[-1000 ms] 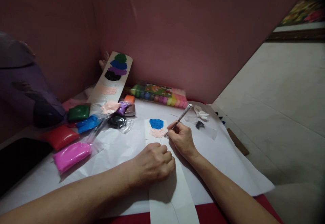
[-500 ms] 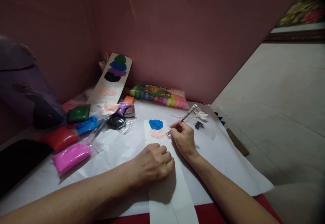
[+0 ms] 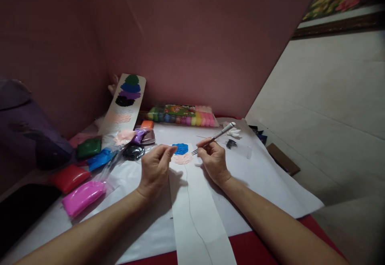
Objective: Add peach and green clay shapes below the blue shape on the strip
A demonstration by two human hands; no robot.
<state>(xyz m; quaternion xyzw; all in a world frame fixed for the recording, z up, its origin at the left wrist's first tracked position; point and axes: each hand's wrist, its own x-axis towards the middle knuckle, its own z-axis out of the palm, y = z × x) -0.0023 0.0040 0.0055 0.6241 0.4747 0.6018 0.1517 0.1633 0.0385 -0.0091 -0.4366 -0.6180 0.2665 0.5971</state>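
A long white card strip [image 3: 192, 201] lies in front of me, with a curved pencil line down it. At its far end are a textured blue clay patch [image 3: 181, 149] and, just below, a peach clay patch [image 3: 183, 159]. My right hand [image 3: 214, 160] is closed round a fork [image 3: 221, 132] with a striped handle; its tines point left, close to the peach patch's right edge. My left hand [image 3: 156, 168] is raised at the left of the patches, thumb pressed to curled fingers. Whatever those fingers may hold is hidden.
Clay bags, pink [image 3: 84, 197], red [image 3: 70, 178], blue [image 3: 101, 158] and others, lie at left. A finished-looking card [image 3: 124, 100] leans on the wall beside a clay pack [image 3: 182, 115]. White clay [image 3: 234, 131] and black clay [image 3: 231, 144] sit at right.
My left hand has lifted off the strip and moved up and left, turning to a thumb-and-finger pinch. The fork has shifted slightly left in my right hand. The view has tilted a little.
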